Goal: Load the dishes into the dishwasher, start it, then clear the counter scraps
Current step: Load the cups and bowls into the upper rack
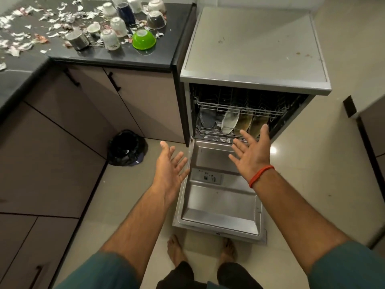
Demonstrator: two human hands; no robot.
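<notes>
A single head-worn wide-angle view looks forward and steeply down from standing height, close above the dropped steel inner door of the open grey dishwasher (218, 201) at 6 o'clock; the black stone counter (116, 57) sits farther off at 11 o'clock, edges bowed by the lens

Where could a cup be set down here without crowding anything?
The dishwasher's flat top is bare. The counter's front strip, before the green bowl, is free too. Behind it, cups and paper scraps crowd it.
</notes>
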